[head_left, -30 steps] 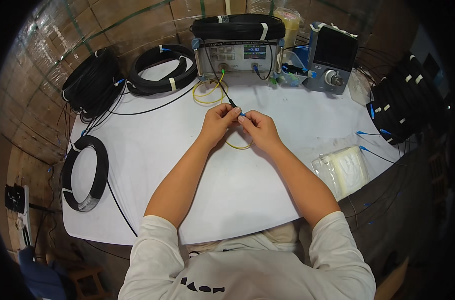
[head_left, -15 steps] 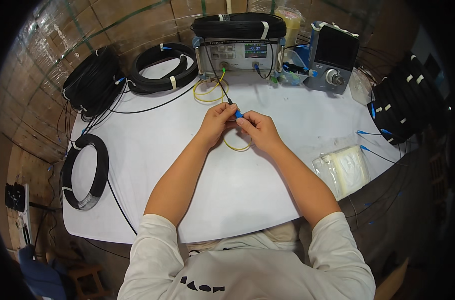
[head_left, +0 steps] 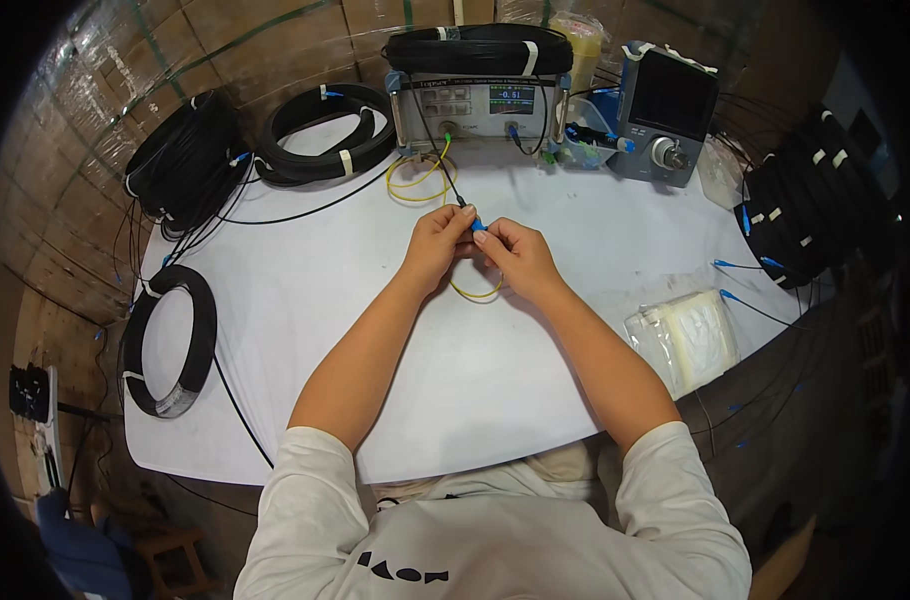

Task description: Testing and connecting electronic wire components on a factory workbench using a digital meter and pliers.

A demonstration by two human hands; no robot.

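Centrally, a blue connector (head_left: pixel 477 225) is pinched between left hand (head_left: pixel 437 243) and right hand (head_left: pixel 515 257) above the worktop (head_left: pixel 305 300), yellow cable (head_left: pixel 475 293) beneath.

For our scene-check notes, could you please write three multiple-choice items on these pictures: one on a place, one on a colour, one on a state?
1. Where does the lone black cable coil lie?
A. At the white table's left edge
B. On the instrument
C. Beside the bag

2. What colour is the connector between the hands?
A. Red
B. Blue
C. White

3. How do the left hand and right hand stand?
A. Flat on the table
B. Far apart
C. Together, pinching the connector

Answers: 1 A, it sits alone at the left rim. 2 B, blue shows at the fingertips. 3 C, both hands meet on it.
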